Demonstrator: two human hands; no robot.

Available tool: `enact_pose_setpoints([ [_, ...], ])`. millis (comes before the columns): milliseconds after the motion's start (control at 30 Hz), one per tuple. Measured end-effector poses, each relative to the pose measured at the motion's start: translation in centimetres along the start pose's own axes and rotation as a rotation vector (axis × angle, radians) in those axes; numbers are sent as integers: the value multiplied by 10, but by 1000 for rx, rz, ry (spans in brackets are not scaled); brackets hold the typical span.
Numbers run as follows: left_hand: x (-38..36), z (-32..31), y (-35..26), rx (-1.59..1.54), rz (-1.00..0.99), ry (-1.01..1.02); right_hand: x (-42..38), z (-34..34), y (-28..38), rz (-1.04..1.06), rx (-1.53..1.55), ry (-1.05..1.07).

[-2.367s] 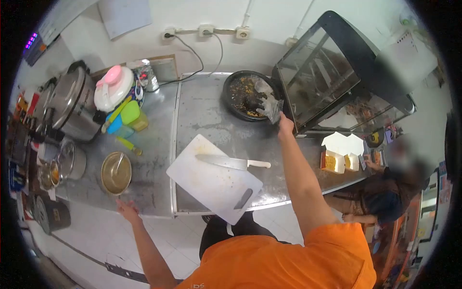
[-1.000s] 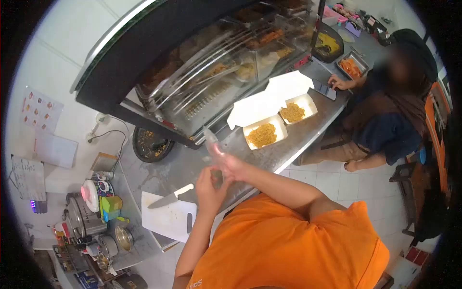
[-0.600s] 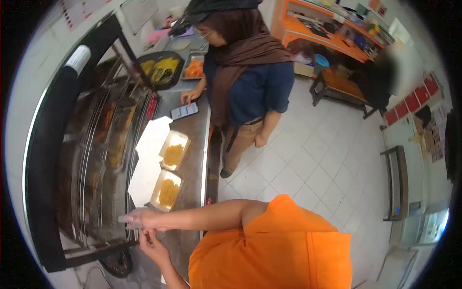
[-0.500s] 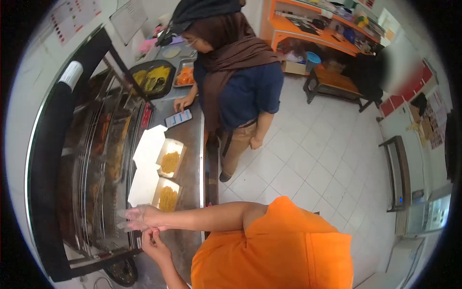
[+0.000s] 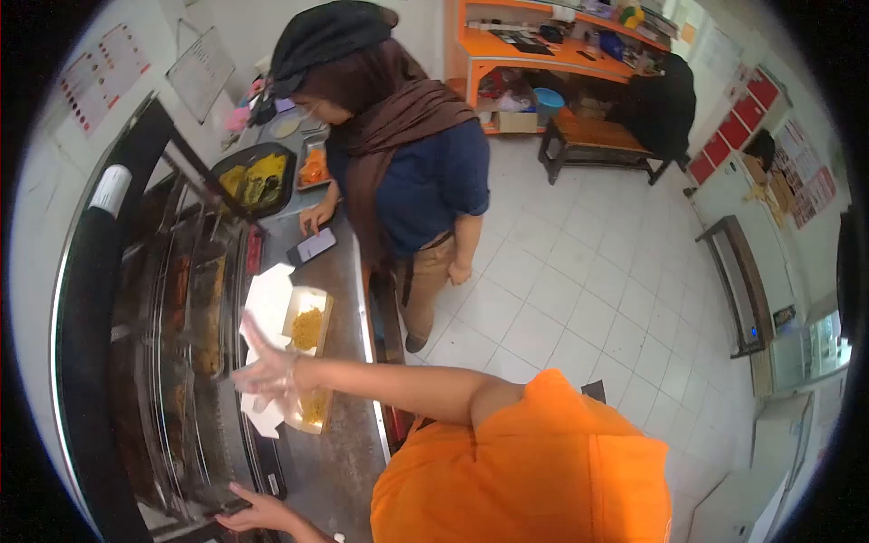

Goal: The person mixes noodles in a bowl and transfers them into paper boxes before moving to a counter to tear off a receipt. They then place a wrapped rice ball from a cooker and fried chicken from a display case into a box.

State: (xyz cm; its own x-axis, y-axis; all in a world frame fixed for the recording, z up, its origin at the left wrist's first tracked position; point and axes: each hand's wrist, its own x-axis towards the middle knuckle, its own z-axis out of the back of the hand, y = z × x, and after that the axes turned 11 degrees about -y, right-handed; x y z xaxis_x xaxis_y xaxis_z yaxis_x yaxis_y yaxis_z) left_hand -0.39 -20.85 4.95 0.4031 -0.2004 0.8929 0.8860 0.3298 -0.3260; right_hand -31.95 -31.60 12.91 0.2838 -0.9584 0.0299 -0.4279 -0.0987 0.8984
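Observation:
My right hand (image 5: 269, 369), in a clear plastic glove, reaches out over the two open food boxes with its fingers spread and nothing in them. The upper box (image 5: 294, 333) shows yellow-orange food (image 5: 308, 328) inside. My right wrist partly covers the lower box (image 5: 312, 425), which holds similar food (image 5: 315, 405). Both white lids lie folded back toward the glass display case (image 5: 195, 398). Down at the case's lower edge is my bare left hand (image 5: 253, 511), thumb and fingers apart, fingertips right at the case.
A person in a dark blue shirt (image 5: 434, 185) stands at the counter (image 5: 348, 353), one hand at a phone (image 5: 311, 246). Beyond the phone are a black tray (image 5: 288, 185) of food and a metal tray (image 5: 312, 185) with orange pieces. Shelves of food fill the case.
My hands have parted: the left let go at the right glove and moved down to the case, while the right moved up over the boxes. The phone screen changed.

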Motion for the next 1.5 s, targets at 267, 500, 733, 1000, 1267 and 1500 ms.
enact_pose_setpoints([
  [267, 21, -22, -37, -96, 57, 24, 15, 46, -54, 169, 14, 15],
  [500, 22, -33, -27, -477, 268, 45, 29, 31, -72, 121, 69, 187],
  [733, 12, -37, -34, -1122, 533, 533, 51, -112, -45, 186, -326, 368],
  [1000, -64, 39, 94, -313, 385, 626, 165, -224, -95, 668, -1717, 447],
  [1267, -73, -33, 252, 580, 54, 634, 217, -242, -124, 412, -1813, 426],
  [1500, -54, -66, 270, 617, 88, 687, 214, -246, -121, 123, -1700, 360],
])
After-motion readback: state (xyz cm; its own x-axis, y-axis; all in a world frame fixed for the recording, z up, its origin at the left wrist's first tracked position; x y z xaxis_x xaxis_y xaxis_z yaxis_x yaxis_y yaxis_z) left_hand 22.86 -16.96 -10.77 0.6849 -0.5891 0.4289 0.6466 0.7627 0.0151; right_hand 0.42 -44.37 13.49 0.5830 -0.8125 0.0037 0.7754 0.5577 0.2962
